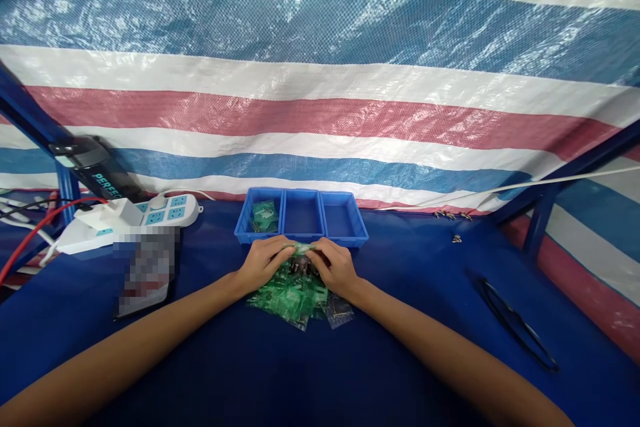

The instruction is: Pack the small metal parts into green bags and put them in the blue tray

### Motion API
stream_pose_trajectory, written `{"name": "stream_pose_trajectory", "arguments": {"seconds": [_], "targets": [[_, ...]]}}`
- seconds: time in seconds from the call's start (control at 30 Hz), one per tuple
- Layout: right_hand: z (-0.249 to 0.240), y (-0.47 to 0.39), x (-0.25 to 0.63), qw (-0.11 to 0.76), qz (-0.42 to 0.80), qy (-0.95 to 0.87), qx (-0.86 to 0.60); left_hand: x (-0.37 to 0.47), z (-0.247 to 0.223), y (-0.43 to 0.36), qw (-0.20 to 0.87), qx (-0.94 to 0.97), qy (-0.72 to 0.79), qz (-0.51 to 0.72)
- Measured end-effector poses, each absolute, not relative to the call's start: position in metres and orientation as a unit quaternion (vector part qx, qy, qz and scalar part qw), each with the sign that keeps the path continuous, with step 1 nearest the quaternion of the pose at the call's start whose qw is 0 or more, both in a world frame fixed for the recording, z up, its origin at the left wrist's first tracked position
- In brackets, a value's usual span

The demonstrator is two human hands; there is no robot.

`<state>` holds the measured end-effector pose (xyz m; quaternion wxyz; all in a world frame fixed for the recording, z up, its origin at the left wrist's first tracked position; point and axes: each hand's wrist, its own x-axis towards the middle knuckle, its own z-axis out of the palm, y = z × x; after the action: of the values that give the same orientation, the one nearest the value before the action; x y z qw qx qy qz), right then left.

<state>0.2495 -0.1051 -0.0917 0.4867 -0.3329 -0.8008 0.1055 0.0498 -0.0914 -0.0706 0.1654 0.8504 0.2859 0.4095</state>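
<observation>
My left hand (264,263) and my right hand (336,265) pinch a small clear plastic bag (302,249) between them from both sides. What lies inside the bag is too small to make out. Below the hands spreads a pile of green-tinted plastic bags (287,299), with dark small parts showing among them. At the pile's right edge rests a clear bag (339,311) with thin pieces in it. Just beyond the fingers stands a blue tray with three compartments (303,238). Its left compartment holds a few green bags (265,216).
On the left are a white power strip (173,211) with plugs and cables, a blurred phone-like slab (147,273) and a black bottle (97,167). To the right lie dark-framed glasses (517,325) and small metal pieces (457,239). A striped sheet (320,27) hangs behind the blue table.
</observation>
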Motion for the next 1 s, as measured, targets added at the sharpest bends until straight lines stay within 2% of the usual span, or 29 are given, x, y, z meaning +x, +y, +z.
{"name": "stream_pose_trajectory", "arguments": {"seconds": [0.57,1.0], "targets": [[-0.0884,-0.1087,0.247,0.526,0.112,-0.778,-0.325,0.0519,-0.0705,-0.0925,0.143,0.854,0.294,0.405],[-0.0869,-0.111,0.2476,0.516,0.135,-0.78,-0.327,0.0505,-0.0714,-0.0933,0.137,0.855,0.294,0.403]]}}
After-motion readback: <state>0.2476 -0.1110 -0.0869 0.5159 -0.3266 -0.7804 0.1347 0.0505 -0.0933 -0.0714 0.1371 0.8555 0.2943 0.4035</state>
